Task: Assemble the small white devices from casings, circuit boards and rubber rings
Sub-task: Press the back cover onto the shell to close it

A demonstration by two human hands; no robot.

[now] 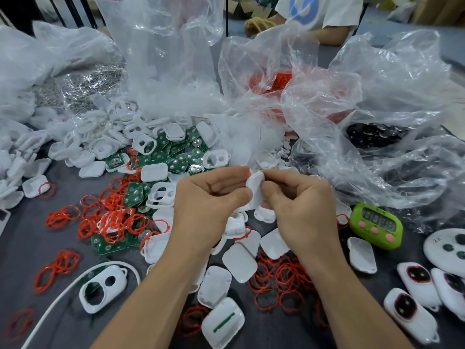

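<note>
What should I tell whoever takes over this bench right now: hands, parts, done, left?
Left hand and right hand both pinch one white casing above the table.
Green circuit boards lie heaped ahead; red rubber rings and loose casings are scattered around them.
Done: a few closed devices at the near right.
Left: finish the held casing; many loose parts lie unassembled.

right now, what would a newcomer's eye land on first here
At centre, the left hand and right hand pinch a white casing between them. Red rubber rings lie scattered left of them, below a heap of green circuit boards. Crumpled clear plastic bags tower behind, and a lime-green timer sits at right.
</note>
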